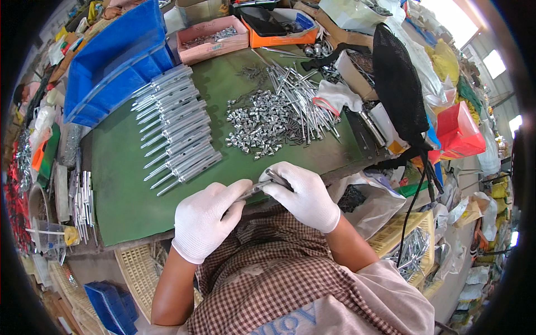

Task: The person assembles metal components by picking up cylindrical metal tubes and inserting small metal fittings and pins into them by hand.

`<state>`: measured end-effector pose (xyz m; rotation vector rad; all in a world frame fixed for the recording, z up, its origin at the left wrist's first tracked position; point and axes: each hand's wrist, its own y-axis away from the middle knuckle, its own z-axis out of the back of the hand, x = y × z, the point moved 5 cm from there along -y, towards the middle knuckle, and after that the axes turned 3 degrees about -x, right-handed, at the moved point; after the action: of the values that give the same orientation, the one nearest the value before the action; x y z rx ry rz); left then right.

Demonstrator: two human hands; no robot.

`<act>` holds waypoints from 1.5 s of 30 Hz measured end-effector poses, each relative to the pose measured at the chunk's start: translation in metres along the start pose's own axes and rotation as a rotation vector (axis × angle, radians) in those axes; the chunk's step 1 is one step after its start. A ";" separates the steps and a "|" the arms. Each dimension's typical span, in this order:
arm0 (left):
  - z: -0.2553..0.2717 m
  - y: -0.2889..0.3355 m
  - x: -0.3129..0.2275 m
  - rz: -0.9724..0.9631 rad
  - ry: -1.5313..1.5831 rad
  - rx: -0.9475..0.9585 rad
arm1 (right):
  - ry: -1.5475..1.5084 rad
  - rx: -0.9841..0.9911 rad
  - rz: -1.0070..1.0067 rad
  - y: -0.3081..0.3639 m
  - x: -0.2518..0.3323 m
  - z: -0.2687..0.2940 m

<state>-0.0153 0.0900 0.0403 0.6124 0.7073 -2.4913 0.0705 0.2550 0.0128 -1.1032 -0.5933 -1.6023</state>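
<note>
Both of my hands wear white knit gloves and meet over the near edge of the green work mat [120, 184]. My left hand [207, 216] is closed, thumb and fingers pinching a silvery metal tube [254, 190] that points toward the right hand. Curled around a short dark-silver metal rod [277, 178], my right hand [304, 196] also touches the tube's end. Whether the two pieces are joined is hidden by the fingers. Beyond the left hand lies a row of finished-looking metal tubes with thin pins [178, 131]. Small cone-shaped metal nuts [257, 123] form a pile ahead of the hands.
Long thin bolts [301, 103] lie heaped beside the nuts. A blue plastic bin [111, 67] stands at the far left, with a pink box [212, 39] and an orange box [282, 39] at the back. Yellow crates [134, 273] sit below the table; a black mesh pouch [396, 84] rises at right.
</note>
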 end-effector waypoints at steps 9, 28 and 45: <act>-0.004 0.004 -0.007 0.047 -0.167 0.040 | 0.169 -0.211 0.135 -0.005 -0.008 0.015; -0.015 0.005 -0.007 0.132 -0.322 0.083 | 0.161 0.034 0.222 -0.016 0.000 0.000; -0.015 0.003 -0.004 0.150 -0.275 0.146 | 0.194 -0.183 0.250 -0.005 -0.009 -0.002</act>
<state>-0.0067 0.0979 0.0299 0.3471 0.3648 -2.4358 0.0650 0.2592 0.0046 -1.0920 -0.1754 -1.5424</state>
